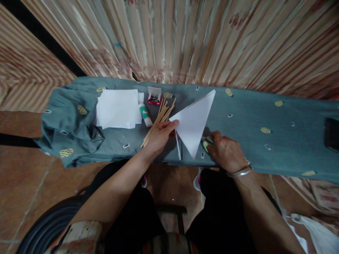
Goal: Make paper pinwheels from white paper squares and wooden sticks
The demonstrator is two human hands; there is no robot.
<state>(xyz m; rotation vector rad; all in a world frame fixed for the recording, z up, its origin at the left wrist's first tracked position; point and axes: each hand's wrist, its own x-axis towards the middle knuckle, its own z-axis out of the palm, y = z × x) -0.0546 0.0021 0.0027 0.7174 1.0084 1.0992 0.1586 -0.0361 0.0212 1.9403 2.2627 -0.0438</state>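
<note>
My left hand [159, 135] pinches a folded white sheet of paper [194, 123] at its left corner, thumb on top. The paper is a triangle held above the cloth, one point directed down. A narrow paper strip [178, 145] hangs below the left fingers; whether it is joined to the sheet I cannot tell. Right of the paper's lower point, my right hand [226, 150] is closed around green-handled scissors [208, 144], whose blades are mostly hidden. Beside the left hand lie several thin wooden sticks [162, 113] in a loose bundle.
A stack of white paper [119, 109] lies on the left of the patterned cloth [246, 116]. Next to it are a white-and-green glue tube [145, 114] and an open red box [154, 97] of small metal pieces. A dark object [331, 134] sits at the far right edge. Behind hangs a pleated curtain [180, 38].
</note>
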